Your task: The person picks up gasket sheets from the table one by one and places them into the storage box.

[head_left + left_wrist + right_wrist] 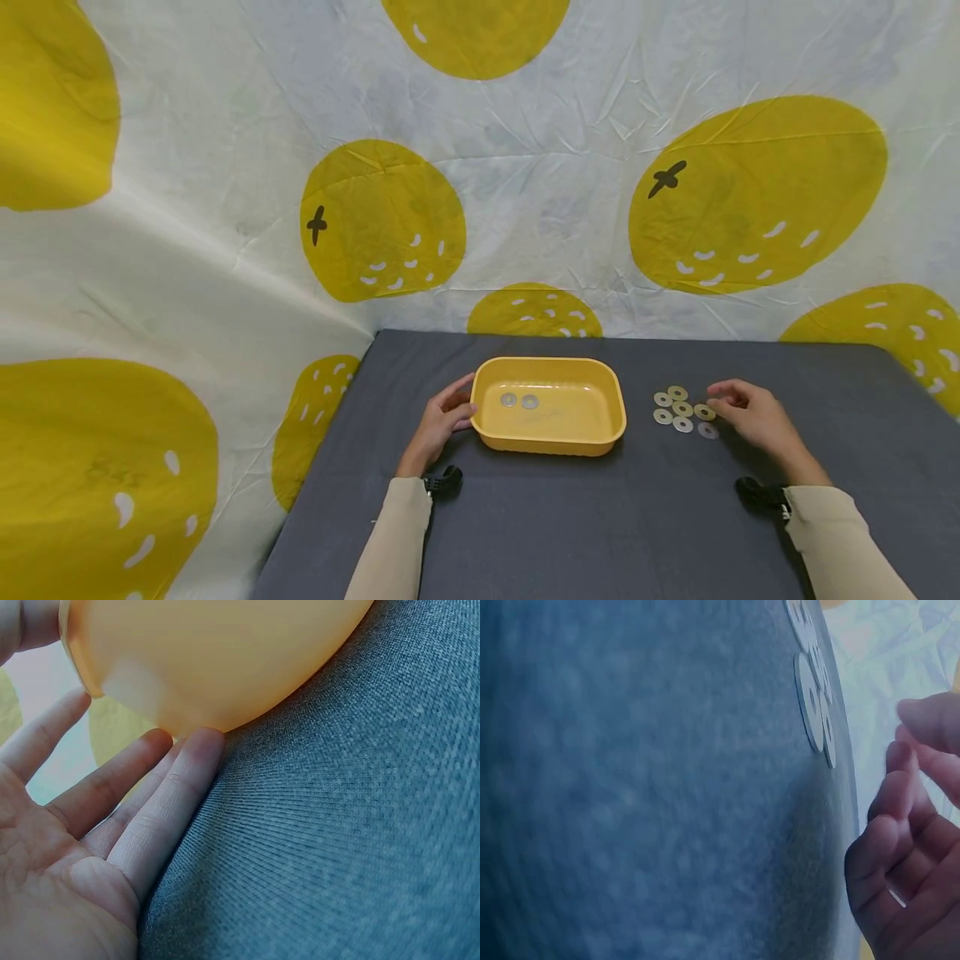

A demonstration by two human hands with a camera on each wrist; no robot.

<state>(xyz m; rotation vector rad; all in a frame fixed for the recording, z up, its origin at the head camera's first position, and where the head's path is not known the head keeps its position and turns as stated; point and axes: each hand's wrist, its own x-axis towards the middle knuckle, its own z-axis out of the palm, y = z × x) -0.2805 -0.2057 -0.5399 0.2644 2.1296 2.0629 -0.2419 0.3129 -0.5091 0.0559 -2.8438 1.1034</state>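
A yellow plastic tray (555, 425) lies on the dark cloth, with two flat metal washers (526, 406) on its floor. My left hand (438, 421) grips the tray's left end. In the left wrist view its thumb (34, 626) is at the rim and the fingertips touch the outer wall. Right of the tray, several silver and brass-coloured washers (682, 416) lie close together. Beside this group is my right hand (757, 421), fingers loosely curled. No washer is visible in its grasp. The right wrist view shows its fingertips apart from the washers (807, 682).
A dark grey cloth (540, 525) covers the table. Behind it and on the left hangs a white curtain (555, 217) printed with big yellow fruit. Both wrists carry black straps (761, 493) with small devices.
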